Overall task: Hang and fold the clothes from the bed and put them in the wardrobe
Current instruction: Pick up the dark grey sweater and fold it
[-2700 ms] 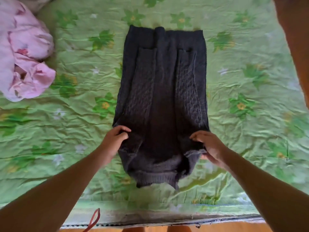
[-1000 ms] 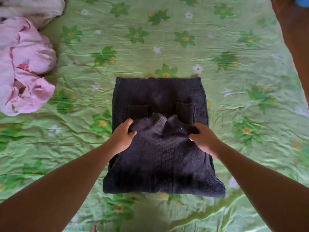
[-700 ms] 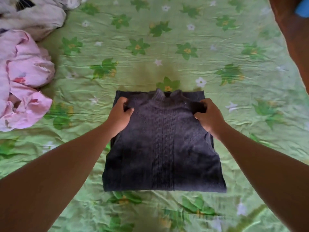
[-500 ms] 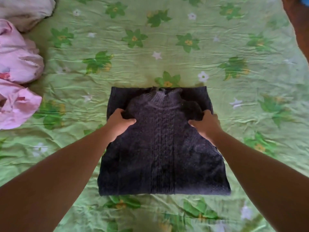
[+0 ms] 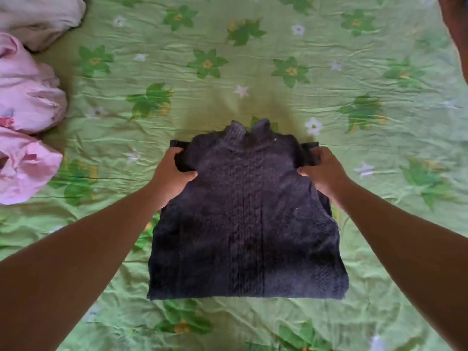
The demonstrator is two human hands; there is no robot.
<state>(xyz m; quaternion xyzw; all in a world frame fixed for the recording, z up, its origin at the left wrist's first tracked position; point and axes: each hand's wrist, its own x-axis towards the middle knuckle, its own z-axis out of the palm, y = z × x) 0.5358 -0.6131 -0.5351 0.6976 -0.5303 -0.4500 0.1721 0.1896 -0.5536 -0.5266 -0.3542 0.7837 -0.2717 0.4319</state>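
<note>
The dark knitted sweater (image 5: 248,224) lies folded on the bed, centred in the view, with its ribbed collar at the far edge and its folded edge nearest the person. A cable pattern runs down the middle of the top layer.

The left hand (image 5: 172,173) grips the far left corner of the sweater: the thumb lies on the top layer and the fingers are curled over the edge. The right hand (image 5: 321,171) grips the far right corner in the same way, thumb on top and fingers curled round the edge.

Compared with half a second earlier, both hands have moved outward from the shoulder area to the corners. The collar now projects beyond the far edge of the lower layer, where before it lay inside that edge.

The green bedsheet (image 5: 278,72) under the sweater is wrinkled and printed with green leaves and white flowers. A crumpled pink garment (image 5: 27,102) lies well to the left of the sweater. A pale garment (image 5: 38,19) lies beyond it. A dark brown shape (image 5: 455,34) stands far right of the sweater; what it is cannot be told.
</note>
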